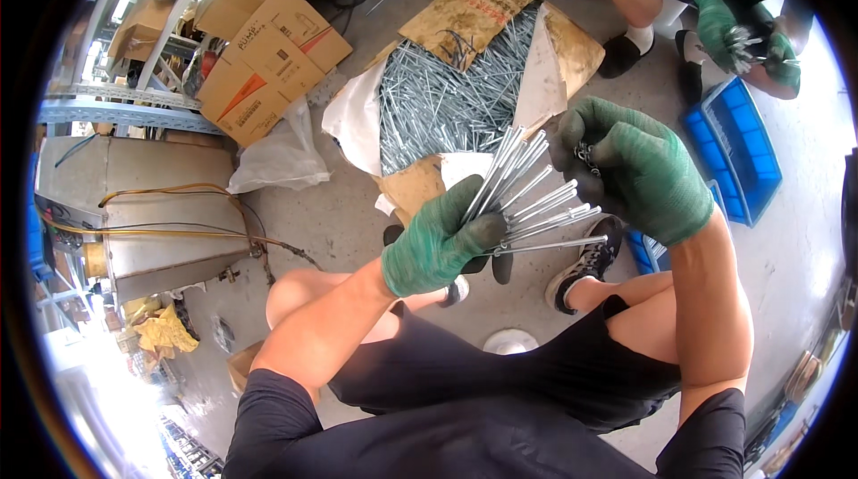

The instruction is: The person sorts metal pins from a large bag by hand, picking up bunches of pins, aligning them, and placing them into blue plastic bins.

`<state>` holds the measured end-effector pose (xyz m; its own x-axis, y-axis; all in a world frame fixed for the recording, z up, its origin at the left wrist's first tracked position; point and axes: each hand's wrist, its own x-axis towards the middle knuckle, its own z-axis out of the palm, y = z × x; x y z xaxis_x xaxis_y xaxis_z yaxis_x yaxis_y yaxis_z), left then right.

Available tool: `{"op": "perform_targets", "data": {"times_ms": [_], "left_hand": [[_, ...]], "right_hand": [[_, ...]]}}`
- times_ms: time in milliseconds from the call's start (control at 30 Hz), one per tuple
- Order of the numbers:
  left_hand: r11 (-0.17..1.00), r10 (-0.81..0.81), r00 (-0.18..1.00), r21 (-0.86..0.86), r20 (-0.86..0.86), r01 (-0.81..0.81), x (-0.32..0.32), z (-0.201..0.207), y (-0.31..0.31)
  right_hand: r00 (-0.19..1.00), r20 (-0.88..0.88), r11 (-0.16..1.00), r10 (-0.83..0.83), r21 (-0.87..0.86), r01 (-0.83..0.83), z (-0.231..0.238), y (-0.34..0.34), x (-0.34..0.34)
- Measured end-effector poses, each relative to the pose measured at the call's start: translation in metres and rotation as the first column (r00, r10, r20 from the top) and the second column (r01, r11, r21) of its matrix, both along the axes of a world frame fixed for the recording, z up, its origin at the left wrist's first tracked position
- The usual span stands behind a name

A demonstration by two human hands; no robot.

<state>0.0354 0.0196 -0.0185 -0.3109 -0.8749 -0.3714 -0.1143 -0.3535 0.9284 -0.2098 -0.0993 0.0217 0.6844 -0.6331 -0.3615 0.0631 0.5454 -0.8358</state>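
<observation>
My left hand, in a green glove with dark fingertips, is closed round a fanned bundle of long thin metal rods. Their free ends spread up and to the right. Beside those ends, my right hand, gloved the same way, is raised with curled fingers. A small cluster of shiny metal ends shows between its thumb and fingers; the rest of what it grips is hidden. Beyond my hands, a heap of similar rods lies in an opened sack on the floor.
A blue crate stands to the right, with another blue crate partly below my right hand. At the upper right, a co-worker's gloved hand holds metal pieces. Cardboard boxes, a metal cabinet with hoses and shelving line the left.
</observation>
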Motion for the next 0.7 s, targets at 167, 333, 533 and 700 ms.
{"op": "perform_targets", "data": {"times_ms": [167, 333, 533, 700], "left_hand": [[0.999, 0.041, 0.998, -0.023, -0.040, -0.042, -0.003, 0.003, 0.001], [0.998, 0.055, 0.996, -0.016, -0.070, -0.056, -0.004, 0.004, 0.002], [0.996, 0.082, 0.992, -0.012, -0.097, -0.084, -0.005, 0.003, 0.001], [0.993, 0.110, 0.986, -0.019, -0.126, -0.113, -0.009, 0.005, -0.003]], "right_hand": [[0.999, 0.032, 1.000, 0.026, 0.011, -0.027, 0.001, -0.002, -0.003], [0.999, -0.035, 0.999, 0.026, -0.019, -0.026, 0.006, 0.002, -0.001], [0.987, -0.156, 0.993, 0.042, -0.099, -0.058, 0.011, 0.003, 0.001], [0.975, -0.220, 0.988, 0.009, -0.147, -0.043, 0.013, 0.003, 0.003]]}}
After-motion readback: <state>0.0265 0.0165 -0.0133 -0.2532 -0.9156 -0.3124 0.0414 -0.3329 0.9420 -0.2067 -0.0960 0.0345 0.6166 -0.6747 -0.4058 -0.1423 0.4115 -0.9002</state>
